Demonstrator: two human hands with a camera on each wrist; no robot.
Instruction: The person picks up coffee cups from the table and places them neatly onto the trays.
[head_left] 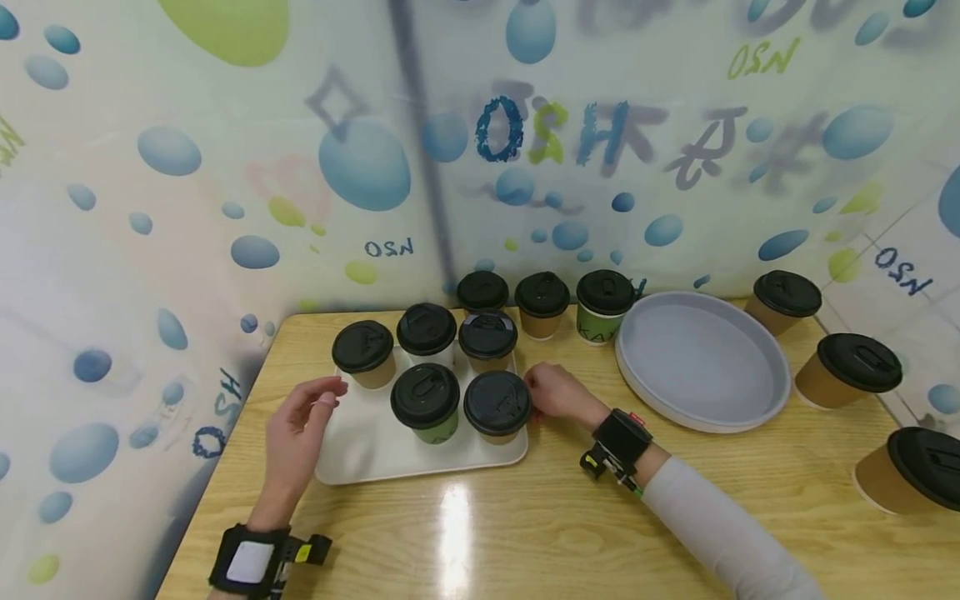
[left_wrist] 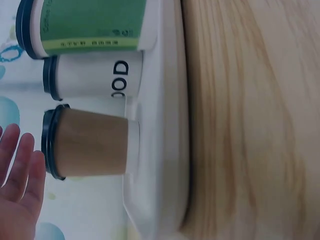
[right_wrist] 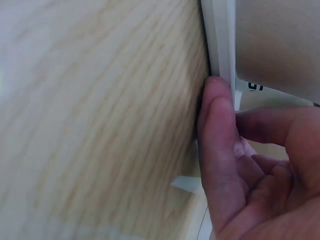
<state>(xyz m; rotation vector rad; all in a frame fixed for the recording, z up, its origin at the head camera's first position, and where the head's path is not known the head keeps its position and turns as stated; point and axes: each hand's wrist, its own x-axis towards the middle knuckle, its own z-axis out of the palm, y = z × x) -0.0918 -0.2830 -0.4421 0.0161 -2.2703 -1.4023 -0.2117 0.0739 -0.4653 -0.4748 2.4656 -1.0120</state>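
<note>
A white rectangular tray (head_left: pixel 360 450) lies on the wooden table, carrying several black-lidded paper cups. Among them are a brown cup (head_left: pixel 364 357) at the back left, a white cup (left_wrist: pixel 95 75), a green cup (head_left: pixel 426 402) and a brown cup (head_left: pixel 497 407) at the front right. My right hand (head_left: pixel 558 390) pinches the tray's right rim; in the right wrist view its fingers (right_wrist: pixel 220 145) curl at the edge, low by the tabletop. By the tray's left side, my left hand (head_left: pixel 298 425) is held up with loosely bent fingers, apart from the brown cup, holding nothing.
A round grey tray (head_left: pixel 701 358) sits right of the white one. Three lidded cups, one a green cup (head_left: pixel 602 308), stand behind, near the patterned curtain (head_left: pixel 465 200). Along the right side are three brown cups, including a middle cup (head_left: pixel 847 371). Bare wooden tabletop (head_left: pixel 555 517) lies in front.
</note>
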